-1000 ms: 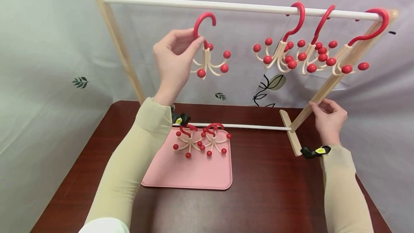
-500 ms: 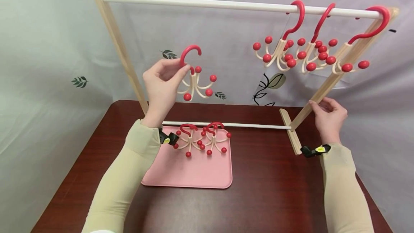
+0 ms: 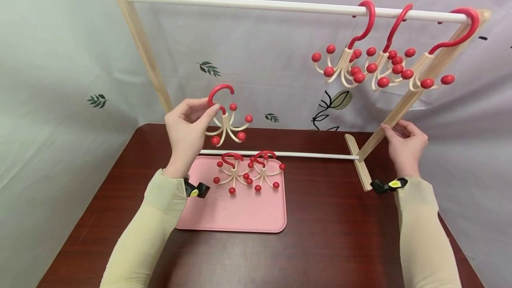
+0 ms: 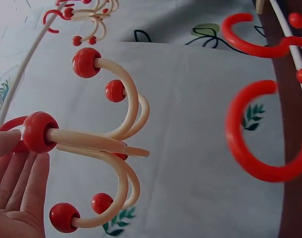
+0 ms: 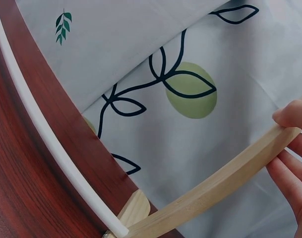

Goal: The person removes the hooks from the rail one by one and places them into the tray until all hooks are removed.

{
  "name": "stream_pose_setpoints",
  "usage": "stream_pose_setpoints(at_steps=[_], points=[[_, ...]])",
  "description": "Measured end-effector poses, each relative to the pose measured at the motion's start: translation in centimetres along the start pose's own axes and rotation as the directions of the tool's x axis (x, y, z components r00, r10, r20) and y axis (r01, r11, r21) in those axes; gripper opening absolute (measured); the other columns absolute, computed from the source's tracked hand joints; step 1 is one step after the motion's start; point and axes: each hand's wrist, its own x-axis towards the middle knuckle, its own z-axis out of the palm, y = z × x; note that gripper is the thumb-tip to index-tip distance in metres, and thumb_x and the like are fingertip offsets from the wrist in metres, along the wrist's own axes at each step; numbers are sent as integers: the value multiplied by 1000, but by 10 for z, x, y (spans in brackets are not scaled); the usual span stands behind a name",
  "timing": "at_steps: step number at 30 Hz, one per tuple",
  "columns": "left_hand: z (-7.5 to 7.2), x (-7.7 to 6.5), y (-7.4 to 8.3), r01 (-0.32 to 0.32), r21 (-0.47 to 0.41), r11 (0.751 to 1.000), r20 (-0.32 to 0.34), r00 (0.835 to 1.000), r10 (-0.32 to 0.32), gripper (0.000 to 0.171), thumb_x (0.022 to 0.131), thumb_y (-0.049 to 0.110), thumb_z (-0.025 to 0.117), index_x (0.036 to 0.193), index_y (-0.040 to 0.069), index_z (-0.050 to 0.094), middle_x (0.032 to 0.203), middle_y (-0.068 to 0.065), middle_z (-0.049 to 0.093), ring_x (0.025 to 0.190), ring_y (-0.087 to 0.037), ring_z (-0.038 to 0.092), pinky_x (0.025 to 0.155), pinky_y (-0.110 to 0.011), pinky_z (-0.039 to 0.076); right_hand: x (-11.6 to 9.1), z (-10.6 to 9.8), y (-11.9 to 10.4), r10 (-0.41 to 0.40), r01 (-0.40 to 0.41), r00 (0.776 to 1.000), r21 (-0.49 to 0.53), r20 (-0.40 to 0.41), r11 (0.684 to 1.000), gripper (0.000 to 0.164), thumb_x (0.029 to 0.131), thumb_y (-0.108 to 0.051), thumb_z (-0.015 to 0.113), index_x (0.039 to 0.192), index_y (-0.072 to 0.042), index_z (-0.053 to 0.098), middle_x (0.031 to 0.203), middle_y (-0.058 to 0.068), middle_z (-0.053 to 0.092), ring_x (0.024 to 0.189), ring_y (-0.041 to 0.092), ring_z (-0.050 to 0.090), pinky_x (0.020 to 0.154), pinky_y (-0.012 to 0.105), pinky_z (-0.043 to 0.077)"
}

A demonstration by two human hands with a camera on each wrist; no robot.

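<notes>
My left hand (image 3: 187, 130) pinches the red hook of a multi-arm hanger (image 3: 225, 123), whose cream arms end in red balls. It hangs upright in the air, above the back of a pink tray (image 3: 236, 214). In the left wrist view the held hanger's cream arms (image 4: 123, 114) spread out past my fingers. On the tray lie two more such hangers, a left one (image 3: 234, 174) and a right one (image 3: 264, 173). At the right, my right hand (image 3: 408, 146) grips the slanted wooden post (image 3: 394, 117) of a rack, thumb in front and fingers behind, as the right wrist view shows.
Three like hangers (image 3: 344, 68) hang near the right end of the rack's white top rod (image 3: 240, 3). A lower white rod (image 3: 316, 154) runs behind the tray. The rack stands on a dark red table (image 3: 320, 243) before a patterned cloth backdrop (image 3: 276, 57).
My left hand has come down and to the left with the hanger, from just under the top rod toward the tray. My right hand keeps its grip on the post.
</notes>
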Motion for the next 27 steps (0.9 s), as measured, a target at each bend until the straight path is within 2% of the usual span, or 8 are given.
stream_pose_setpoints(at_steps=[8, 12, 16, 20, 23, 27], points=[[-18, -19, -16, 13, 60, 998, -22, 1000, -11, 23, 85, 10, 85, 106, 4, 78, 98, -8, 77, 90, -16, 74, 82, -27, 59, 0, 1, -2, -10, 10, 1000, -8, -1, 1000, 36, 84, -18, 85, 116, -4, 75, 90, -14, 71, 84, -1, 68, 75, 11, 53], [-26, -27, -21, 38, 71, 997, -36, 999, -36, 25, 85, 6, 84, 107, -1, 76, 98, -9, 76, 88, -14, 74, 81, -25, 59, -1, 1, -2, -15, 15, 1000, -11, -1, 1000, 37, 85, -18, 85, 117, -3, 75, 90, -14, 71, 85, -1, 68, 75, 11, 53], [-34, -35, -19, 78, 100, 992, -57, 996, -72, 24, 86, 3, 82, 107, -4, 75, 97, -8, 77, 88, -11, 74, 80, -22, 58, -1, 1, -2, -4, 4, 1000, -1, 1, 1000, 37, 85, -17, 85, 117, -4, 75, 91, -13, 71, 85, 0, 68, 75, 11, 53], [-41, -41, -14, 99, 132, 986, -71, 993, -90, 23, 87, 0, 81, 108, -7, 74, 97, -14, 76, 86, -9, 74, 74, -20, 58, -1, 1, -2, -6, 6, 1000, -3, 0, 1000, 37, 84, -17, 85, 118, -3, 75, 90, -14, 71, 86, 0, 68, 75, 11, 53], [-51, -45, -25, 105, 148, 983, -70, 993, -95, 23, 86, 2, 81, 107, -6, 75, 98, -16, 76, 86, -8, 74, 73, -18, 57, -1, 1, -2, -7, 7, 1000, -7, -3, 1000, 37, 84, -17, 85, 117, -3, 75, 89, -15, 71, 85, 0, 68, 75, 11, 53], [-64, -49, -47, 139, 130, 982, -53, 990, -133, 22, 85, 4, 84, 104, -3, 77, 95, -10, 76, 86, -11, 75, 74, -19, 57, -2, 1, -3, -11, 11, 1000, -2, -5, 1000, 36, 84, -16, 85, 116, -2, 75, 88, -15, 71, 85, 0, 68, 74, 10, 53]])
